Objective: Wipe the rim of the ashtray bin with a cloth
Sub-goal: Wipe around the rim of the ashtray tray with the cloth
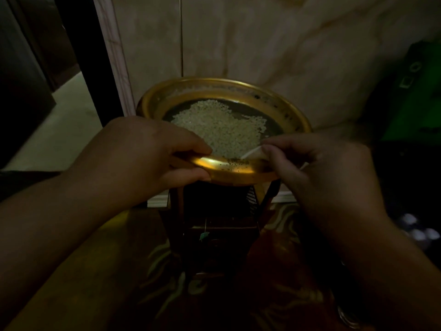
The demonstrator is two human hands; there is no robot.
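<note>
The ashtray bin has a round gold tray top; its rim point(229, 169) shines at the near edge and carries dark specks. White gravel point(222, 126) fills the middle of the tray. My left hand point(145, 156) grips the near-left rim, thumb on top and fingers beneath. My right hand point(317, 163) is closed on a small white cloth point(250, 152) whose tip pokes out onto the near-right rim. The dark square body of the bin point(214, 225) stands under the tray, partly hidden by my arms.
A beige marble wall point(262, 44) rises right behind the bin. A dark doorway point(35, 68) opens at the left. A green object point(415, 91) stands at the right. Patterned carpet point(167, 271) covers the floor around the base.
</note>
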